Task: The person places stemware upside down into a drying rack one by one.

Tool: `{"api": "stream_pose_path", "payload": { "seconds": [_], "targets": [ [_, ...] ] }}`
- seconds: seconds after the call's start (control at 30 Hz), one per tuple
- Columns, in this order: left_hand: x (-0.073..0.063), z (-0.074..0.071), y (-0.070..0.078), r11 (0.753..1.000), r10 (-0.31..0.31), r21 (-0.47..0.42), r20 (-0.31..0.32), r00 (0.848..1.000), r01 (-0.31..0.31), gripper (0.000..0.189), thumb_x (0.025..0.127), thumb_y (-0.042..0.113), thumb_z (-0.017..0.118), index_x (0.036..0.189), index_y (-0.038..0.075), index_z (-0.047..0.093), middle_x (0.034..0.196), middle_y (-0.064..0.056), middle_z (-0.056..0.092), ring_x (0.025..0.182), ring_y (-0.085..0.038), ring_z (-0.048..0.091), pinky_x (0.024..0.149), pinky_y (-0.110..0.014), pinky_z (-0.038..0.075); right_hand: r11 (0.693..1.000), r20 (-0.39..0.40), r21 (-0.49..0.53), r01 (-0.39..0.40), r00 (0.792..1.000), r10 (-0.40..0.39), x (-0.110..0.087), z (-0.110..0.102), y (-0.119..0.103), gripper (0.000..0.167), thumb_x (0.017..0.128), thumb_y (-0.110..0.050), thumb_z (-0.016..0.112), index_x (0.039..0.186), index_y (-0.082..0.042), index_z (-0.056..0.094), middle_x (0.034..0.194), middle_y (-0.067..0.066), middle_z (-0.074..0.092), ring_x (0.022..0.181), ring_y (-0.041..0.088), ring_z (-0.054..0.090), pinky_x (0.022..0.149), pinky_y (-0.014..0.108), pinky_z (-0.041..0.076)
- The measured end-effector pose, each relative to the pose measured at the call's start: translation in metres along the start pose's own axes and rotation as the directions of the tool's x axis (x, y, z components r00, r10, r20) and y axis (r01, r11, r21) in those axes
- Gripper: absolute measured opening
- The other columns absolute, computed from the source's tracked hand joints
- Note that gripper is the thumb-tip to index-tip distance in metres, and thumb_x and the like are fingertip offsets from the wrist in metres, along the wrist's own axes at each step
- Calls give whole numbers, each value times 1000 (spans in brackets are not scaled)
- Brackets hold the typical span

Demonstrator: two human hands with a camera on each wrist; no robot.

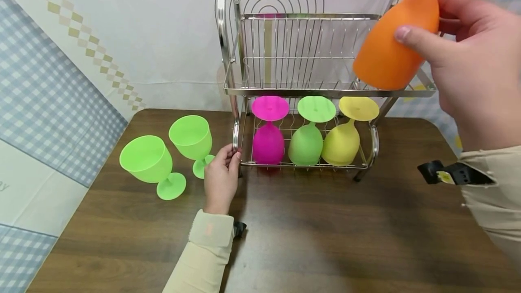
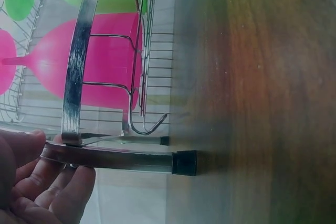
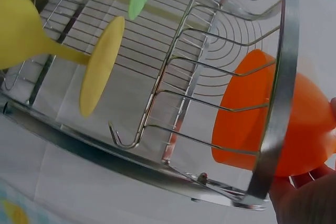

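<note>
Head view: my right fingers (image 1: 460, 6) curl around the tilted, upside-down orange goblet (image 1: 388, 60); left fingers (image 1: 224, 152) grip the two-tier silver metal rack (image 1: 309, 92). I should level it before releasing.

Glossy metal rack (image 1: 301, 92); matt plastic orange goblet (image 1: 396, 44); smooth wood-grain table (image 1: 325, 234).

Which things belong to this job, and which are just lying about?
Likely job:
orange goblet, in right hand
rack, gripped by left hand
pink goblet, green goblet, yellow goblet, all racked

Just standing about, perhaps waiting:
two green goblets on the table
</note>
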State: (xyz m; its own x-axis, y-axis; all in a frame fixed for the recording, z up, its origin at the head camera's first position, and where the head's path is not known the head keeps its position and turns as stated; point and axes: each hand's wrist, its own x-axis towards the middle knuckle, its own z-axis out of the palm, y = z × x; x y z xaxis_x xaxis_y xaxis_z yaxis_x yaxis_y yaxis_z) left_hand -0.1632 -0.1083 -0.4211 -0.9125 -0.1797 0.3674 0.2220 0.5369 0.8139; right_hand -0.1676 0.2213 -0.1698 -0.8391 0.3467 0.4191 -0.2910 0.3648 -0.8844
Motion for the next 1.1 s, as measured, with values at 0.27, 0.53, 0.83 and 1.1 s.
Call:
{"api": "stream_pose_path", "payload": {
  "seconds": [0.27,0.53,0.83,1.1],
  "targets": [
    [0,0,1,1000,-1,1,5,1000,1,18,97,12,67,112,2,71,102,-12,75,91,-25,74,79,-39,61,996,0,82,-36,999,36,11,5,2,56,80,-9,84,132,-15,66,127,4,59,111,14,54,105,24,45],
    [-1,-1,0,1000,2,-11,0,1000,-2,17,97,12,68,110,2,71,101,-12,75,90,-26,74,78,-39,61,996,7,42,-79,997,79,13,12,-2,57,79,-12,85,132,-16,66,128,1,61,111,11,55,103,22,47],
    [0,-1,0,1000,-15,-14,2,1000,15,17,97,12,68,110,2,71,101,-12,75,90,-26,74,78,-40,61,887,70,-461,-18,996,57,7,21,-1,64,90,-34,74,148,-22,51,146,1,55,130,10,54,108,25,41],
    [2,-1,3,999,-29,-26,11,1000,29,18,97,13,67,110,1,71,101,-13,75,91,-26,74,78,-40,61,793,129,-609,18,989,76,13,18,-2,66,91,-44,70,149,-18,50,144,8,57,130,15,56,104,21,46]
  ]
}}
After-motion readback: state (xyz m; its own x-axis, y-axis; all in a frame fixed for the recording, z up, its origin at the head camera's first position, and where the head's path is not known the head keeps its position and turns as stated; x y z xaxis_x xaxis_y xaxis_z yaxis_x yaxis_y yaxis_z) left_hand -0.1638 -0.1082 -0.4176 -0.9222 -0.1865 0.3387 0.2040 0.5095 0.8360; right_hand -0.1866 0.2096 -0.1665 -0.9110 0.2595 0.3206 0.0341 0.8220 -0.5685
